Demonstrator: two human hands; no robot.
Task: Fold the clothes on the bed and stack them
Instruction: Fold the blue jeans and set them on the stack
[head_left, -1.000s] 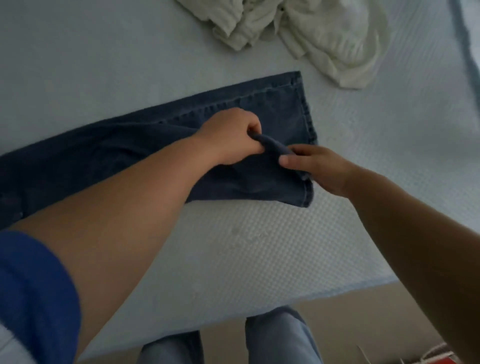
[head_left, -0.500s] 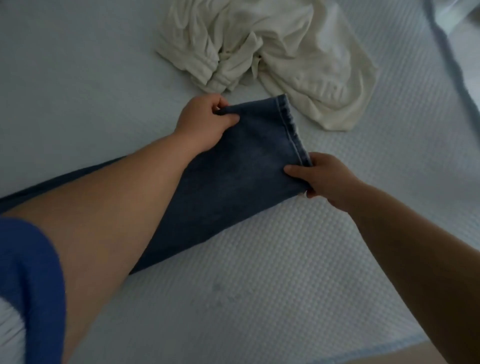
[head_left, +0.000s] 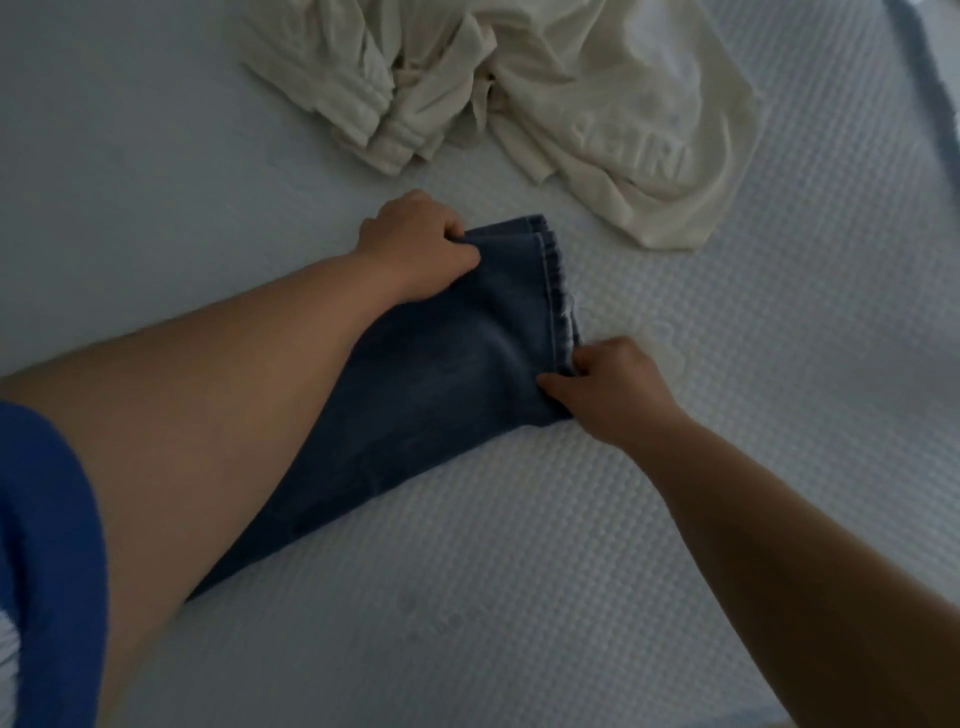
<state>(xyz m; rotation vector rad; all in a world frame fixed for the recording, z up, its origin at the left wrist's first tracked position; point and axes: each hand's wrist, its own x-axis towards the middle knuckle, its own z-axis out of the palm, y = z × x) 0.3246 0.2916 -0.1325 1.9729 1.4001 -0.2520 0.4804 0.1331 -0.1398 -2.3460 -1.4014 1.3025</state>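
Dark blue jeans (head_left: 447, 384) lie on the pale blue bed (head_left: 727, 467), folded lengthwise, with the hem end pointing away from me. My left hand (head_left: 415, 244) grips the far corner of the hem with curled fingers. At the near corner, my right hand (head_left: 608, 384) pinches the hem edge. My left forearm covers the jeans' left part. A crumpled cream garment (head_left: 545, 104) with raised letters lies beyond the jeans, apart from them.
The bed's textured cover stretches all around. Its right edge (head_left: 930, 93) shows at the top right, and the near edge runs along the bottom right corner. A blue sleeve (head_left: 47, 545) fills the lower left.
Both hands took hold of the jeans' hem corners and carried that end away from me, toward the cream garment. The view has shifted up the bed.
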